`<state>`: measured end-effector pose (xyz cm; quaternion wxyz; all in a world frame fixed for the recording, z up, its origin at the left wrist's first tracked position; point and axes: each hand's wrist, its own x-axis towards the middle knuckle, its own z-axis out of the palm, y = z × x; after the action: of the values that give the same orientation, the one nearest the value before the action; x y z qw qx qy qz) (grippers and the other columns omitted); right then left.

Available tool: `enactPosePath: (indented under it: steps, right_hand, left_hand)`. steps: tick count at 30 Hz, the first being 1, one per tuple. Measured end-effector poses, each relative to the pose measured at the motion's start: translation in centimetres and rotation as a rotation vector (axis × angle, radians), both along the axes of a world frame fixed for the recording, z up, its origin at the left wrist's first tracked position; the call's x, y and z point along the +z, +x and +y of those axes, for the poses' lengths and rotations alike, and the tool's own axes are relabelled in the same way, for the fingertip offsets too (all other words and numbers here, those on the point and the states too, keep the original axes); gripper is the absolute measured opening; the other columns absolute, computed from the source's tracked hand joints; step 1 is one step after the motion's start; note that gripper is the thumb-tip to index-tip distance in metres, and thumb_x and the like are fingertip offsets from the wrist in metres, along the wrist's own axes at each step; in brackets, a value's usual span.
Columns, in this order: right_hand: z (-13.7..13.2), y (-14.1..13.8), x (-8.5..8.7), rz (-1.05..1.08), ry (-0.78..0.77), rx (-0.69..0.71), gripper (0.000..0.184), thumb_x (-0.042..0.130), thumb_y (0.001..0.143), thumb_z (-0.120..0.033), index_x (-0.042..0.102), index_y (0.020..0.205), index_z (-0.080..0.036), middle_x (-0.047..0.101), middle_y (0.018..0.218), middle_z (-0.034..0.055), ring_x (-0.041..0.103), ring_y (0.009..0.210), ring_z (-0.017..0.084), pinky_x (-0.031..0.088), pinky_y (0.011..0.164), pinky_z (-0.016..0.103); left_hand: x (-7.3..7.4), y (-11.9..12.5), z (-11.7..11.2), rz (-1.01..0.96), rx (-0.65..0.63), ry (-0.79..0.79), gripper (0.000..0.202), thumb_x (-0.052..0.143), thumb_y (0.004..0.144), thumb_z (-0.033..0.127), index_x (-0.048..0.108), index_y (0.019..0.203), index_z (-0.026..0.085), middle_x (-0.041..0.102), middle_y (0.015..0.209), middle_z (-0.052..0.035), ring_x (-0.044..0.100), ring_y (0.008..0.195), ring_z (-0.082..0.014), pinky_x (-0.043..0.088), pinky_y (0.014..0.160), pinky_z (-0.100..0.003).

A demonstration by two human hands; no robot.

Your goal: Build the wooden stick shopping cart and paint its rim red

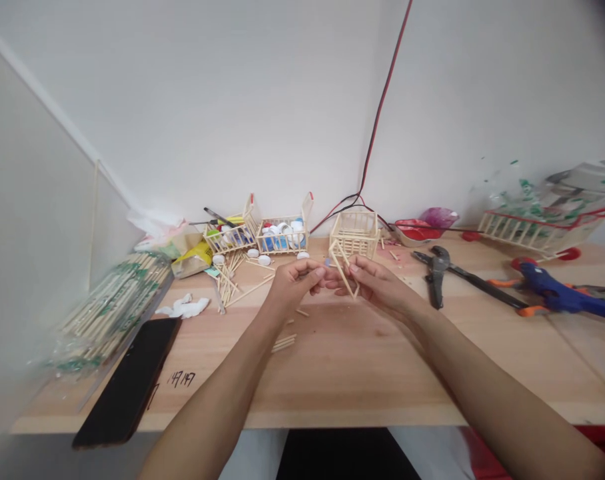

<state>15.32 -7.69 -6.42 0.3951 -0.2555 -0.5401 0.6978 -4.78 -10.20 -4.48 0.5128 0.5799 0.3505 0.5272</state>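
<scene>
My left hand (pixel 293 283) and my right hand (pixel 377 283) meet above the middle of the wooden table (pixel 342 373). Both are pinched on a small frame of thin wooden sticks (pixel 343 270), which stands tilted between the fingertips. Right behind it sits a small basket built of the same sticks (pixel 355 235), empty as far as I can see. Loose sticks (pixel 283 343) lie on the table just under my left wrist.
Two stick baskets with bottle caps (pixel 281 235) stand at the back left, beside scattered sticks and caps. Bagged sticks (pixel 110 303) and a black phone (pixel 127 380) lie at left. Pliers (pixel 437 270), a blue glue gun (pixel 565 293) and a long stick tray (pixel 532 233) lie at right.
</scene>
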Motion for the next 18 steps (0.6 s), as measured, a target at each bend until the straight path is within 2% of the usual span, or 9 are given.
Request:
enactPosePath:
  steps: [5, 11, 16, 18]
  right_hand:
    - [-0.2, 0.0, 0.7, -0.008, 0.013, -0.094, 0.025, 0.066, 0.085, -0.041, 0.054, 0.089, -0.02, 0.07, 0.116, 0.0098, 0.07, 0.076, 0.014, 0.054, 0.077, 0.03]
    - [-0.5, -0.3, 1.3, 0.093, -0.083, -0.083, 0.024, 0.07, 0.081, -0.038, 0.055, 0.088, -0.021, 0.067, 0.124, 0.0102, 0.07, 0.095, 0.018, 0.055, 0.07, 0.025]
    - [-0.6, -0.6, 1.5, 0.122, -0.139, -0.045, 0.026, 0.073, 0.078, -0.037, 0.056, 0.087, -0.02, 0.071, 0.111, 0.0091, 0.07, 0.1, 0.019, 0.056, 0.077, 0.027]
    - [-0.6, -0.6, 1.5, 0.119, -0.132, -0.047, 0.027, 0.074, 0.077, -0.038, 0.055, 0.084, -0.02, 0.073, 0.104, 0.008, 0.07, 0.099, 0.02, 0.057, 0.08, 0.03]
  left_hand:
    - [0.2, 0.0, 0.0, -0.004, 0.024, -0.029, 0.03, 0.07, 0.078, 0.041, 0.069, 0.087, 0.012, 0.054, 0.057, 0.0029, 0.046, 0.052, -0.007, 0.036, 0.052, -0.021]
    - [-0.5, 0.7, -0.2, -0.069, 0.018, -0.184, 0.033, 0.076, 0.071, 0.04, 0.055, 0.08, 0.016, 0.062, 0.058, 0.0015, 0.05, 0.049, -0.0077, 0.036, 0.049, -0.02]
    - [-1.0, 1.3, -0.3, 0.026, -0.03, -0.191, 0.033, 0.074, 0.07, 0.041, 0.055, 0.075, 0.016, 0.062, 0.055, 0.0007, 0.05, 0.047, -0.0084, 0.038, 0.049, -0.021]
    - [-1.0, 1.3, -0.3, 0.031, 0.005, -0.193, 0.031, 0.074, 0.07, 0.04, 0.055, 0.075, 0.016, 0.06, 0.054, 0.0014, 0.049, 0.046, -0.008, 0.036, 0.048, -0.021]
